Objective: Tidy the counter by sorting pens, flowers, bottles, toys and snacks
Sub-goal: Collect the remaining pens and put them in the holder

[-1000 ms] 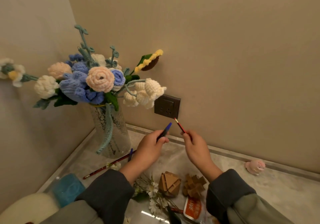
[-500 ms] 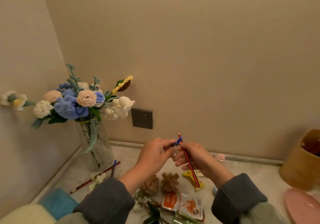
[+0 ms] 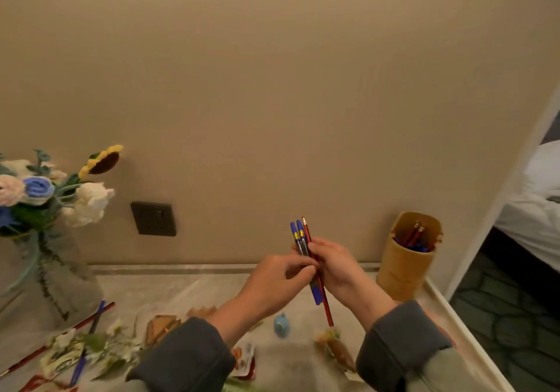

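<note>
Both hands meet above the counter's middle. My right hand (image 3: 336, 266) grips a bundle of two blue pens (image 3: 298, 237) and a red pencil (image 3: 325, 307), held nearly upright. My left hand (image 3: 278, 282) pinches the same bundle from the left. A tan pen holder (image 3: 403, 270) with several red and blue pens inside stands to the right against the wall. Another blue pen (image 3: 91, 331) and a red pencil (image 3: 97, 314) lie on the counter at the left, by the glass vase (image 3: 51, 282) of crocheted flowers (image 3: 88, 201).
A small blue toy (image 3: 281, 325), wooden puzzle pieces (image 3: 163, 325), snack packets (image 3: 245, 358) and loose white flowers (image 3: 97, 346) are scattered on the marble counter (image 3: 169, 291). A wall socket (image 3: 153, 219) sits at the back. The counter's edge drops to the floor at the right.
The view has swung right, bringing the pen holder into sight. The pen from my left hand has joined the pencil; both hands now hold one upright bundle.
</note>
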A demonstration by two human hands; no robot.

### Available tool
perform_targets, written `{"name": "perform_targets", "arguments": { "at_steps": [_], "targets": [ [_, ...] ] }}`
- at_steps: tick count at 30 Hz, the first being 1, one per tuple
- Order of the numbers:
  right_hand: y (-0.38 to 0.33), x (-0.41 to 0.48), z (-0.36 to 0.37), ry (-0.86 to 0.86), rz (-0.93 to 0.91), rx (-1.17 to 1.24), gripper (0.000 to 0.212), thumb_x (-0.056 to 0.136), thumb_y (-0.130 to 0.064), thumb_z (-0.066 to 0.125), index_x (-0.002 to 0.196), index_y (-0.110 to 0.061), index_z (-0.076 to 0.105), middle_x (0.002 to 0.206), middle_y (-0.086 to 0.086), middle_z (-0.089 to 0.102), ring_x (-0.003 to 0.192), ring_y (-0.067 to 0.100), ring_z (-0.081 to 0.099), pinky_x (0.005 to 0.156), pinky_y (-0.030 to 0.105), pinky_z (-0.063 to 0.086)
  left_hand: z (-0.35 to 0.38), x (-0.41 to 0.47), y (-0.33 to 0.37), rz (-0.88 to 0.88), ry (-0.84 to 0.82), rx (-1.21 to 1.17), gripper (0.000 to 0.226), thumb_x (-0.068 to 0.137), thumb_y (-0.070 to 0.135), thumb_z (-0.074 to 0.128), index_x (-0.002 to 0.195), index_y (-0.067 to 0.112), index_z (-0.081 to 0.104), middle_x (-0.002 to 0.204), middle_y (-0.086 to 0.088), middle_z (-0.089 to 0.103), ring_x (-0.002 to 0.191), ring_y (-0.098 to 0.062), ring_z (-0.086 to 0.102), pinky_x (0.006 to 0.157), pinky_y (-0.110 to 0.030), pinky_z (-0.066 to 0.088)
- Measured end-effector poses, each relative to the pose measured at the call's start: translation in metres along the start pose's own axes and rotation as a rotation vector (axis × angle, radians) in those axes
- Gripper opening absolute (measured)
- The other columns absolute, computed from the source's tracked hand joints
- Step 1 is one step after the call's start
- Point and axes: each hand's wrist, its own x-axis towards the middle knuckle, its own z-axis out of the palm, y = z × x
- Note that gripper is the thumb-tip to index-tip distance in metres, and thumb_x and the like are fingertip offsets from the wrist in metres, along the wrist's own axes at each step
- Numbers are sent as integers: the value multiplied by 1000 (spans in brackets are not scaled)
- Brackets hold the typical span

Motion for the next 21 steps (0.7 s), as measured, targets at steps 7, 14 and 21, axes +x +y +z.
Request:
{"name": "perform_targets", "arguments": {
  "at_steps": [7,14,21],
  "targets": [
    [-23,-19,-64,4,-54,150,31,98,3,40,118,0,62,93,21,64,80,29,63,63,33,52,66,34,33,-102,17,-261,16,90,5,60,84,19,56,65,2,65,56,-10,60,57,-29,51],
    [-40,-27,-123,144,-115,234,33,97,2,44,125,-6,61,100,18,68,84,28,67,67,35,55,125,62,66,-258,30,-505,27,88,7,66,104,7,45,75,-9,68,62,-17,69,58,-31,58],
    [-75,-29,-167,129,-262,280,31,93,3,51,118,-12,63,93,7,75,83,17,72,69,29,57,156,104,95,-117,14,-509,12,91,12,62,87,19,71,83,-3,75,79,-20,72,69,-29,58]
  ]
}}
